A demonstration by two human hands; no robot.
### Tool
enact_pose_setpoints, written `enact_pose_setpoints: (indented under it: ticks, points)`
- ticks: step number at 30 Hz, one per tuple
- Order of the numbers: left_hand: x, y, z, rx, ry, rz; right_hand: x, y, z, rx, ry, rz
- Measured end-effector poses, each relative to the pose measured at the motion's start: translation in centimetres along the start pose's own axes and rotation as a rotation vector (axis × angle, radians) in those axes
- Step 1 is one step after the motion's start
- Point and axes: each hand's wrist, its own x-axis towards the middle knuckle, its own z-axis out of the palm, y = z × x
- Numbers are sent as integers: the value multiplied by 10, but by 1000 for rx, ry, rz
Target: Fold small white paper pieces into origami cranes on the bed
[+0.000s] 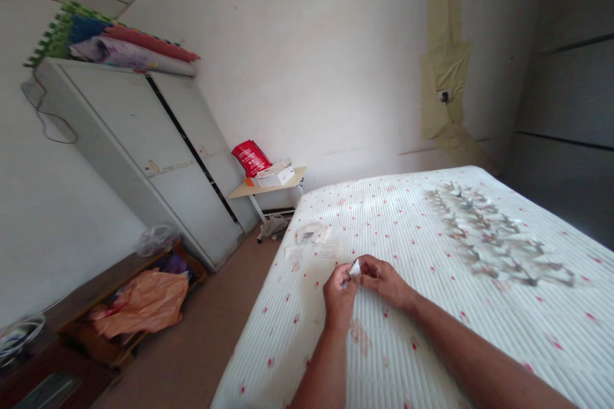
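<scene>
"Where was the paper (355, 270)?"

"Between the two hands, over the near part of the bed (393, 364). Whether it touched the cover, I couldn't tell."

"And the grip?"

"Narrow on both sides. The left hand (338, 287) had it pinched between thumb and fingers, and the right hand (381, 278) met it from the other side, fingertips close in. Only a small, pale, pointed piece showed between them."

"How would you have expected it to handle?"

"Very light, I'd have said, and fairly stiff for its size, as it looked folded. Not slippery, but easy to crush or tear, so a soft pinch at the edges seemed best, away from the point. The small shapes (499, 236) in rows to the right looked just as delicate; they were too blurred for me to make out their form."

"Any writing?"

"None on the paper that I could see. The pages (329, 249) lying beyond the left hand bore faint print, too small to read. On the table (236, 192) by the wall, the red bag (251, 158) carried white lettering, also illegible at that range, and the white box (278, 175) beside it showed no brand I could name."
</scene>
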Motion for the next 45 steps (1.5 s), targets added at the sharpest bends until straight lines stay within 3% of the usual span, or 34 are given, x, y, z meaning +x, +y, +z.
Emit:
enact_pose_setpoints:
  ticks: [9,17,28,36,45]
  points:
    - [-1,2,0,-2,-22,3,2,1,0,-44,23,-8]
    - [-1,3,-4,4,-1,40,5,11,2,191,26,22]
    - [0,0,-5,-4,-68,41,7,9,3,364,42,105]
    - [-2,4,-4,-64,-51,33,6,4,3,401,61,138]
    - [-3,9,-5,34,-52,68,6,6,3,370,70,129]
